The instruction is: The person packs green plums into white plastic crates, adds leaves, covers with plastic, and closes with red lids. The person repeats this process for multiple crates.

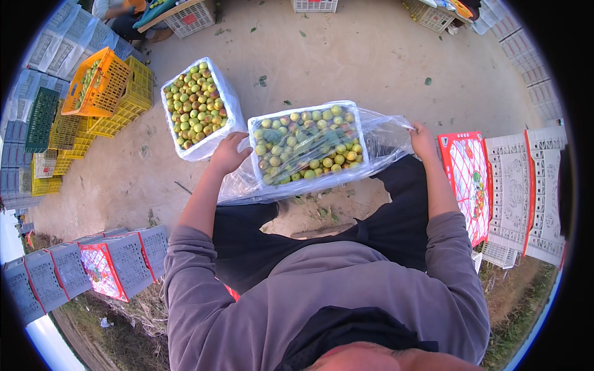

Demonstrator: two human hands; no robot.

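Note:
Before me stands a white crate (361, 137) filled with round green fruit (309, 174), some blushed reddish. Clear plastic film (388, 137) lines the crate and lies across part of the fruit. At the right, my right hand (423, 141) pinches the film's edge and holds it stretched out from the crate. My left hand (230, 153) is at the crate's left side, fingers curled on the film there. A second film-lined crate (230, 102) of similar fruit (197, 106), uncovered, stands just beyond my left hand.
Yellow crates (133, 93) and an orange crate (114, 80) with fruit are stacked at the left. White-and-red crates (507, 185) stand close on my right, more (124, 260) behind left. Another person (127, 25) sits at the far left by a low table (164, 15).

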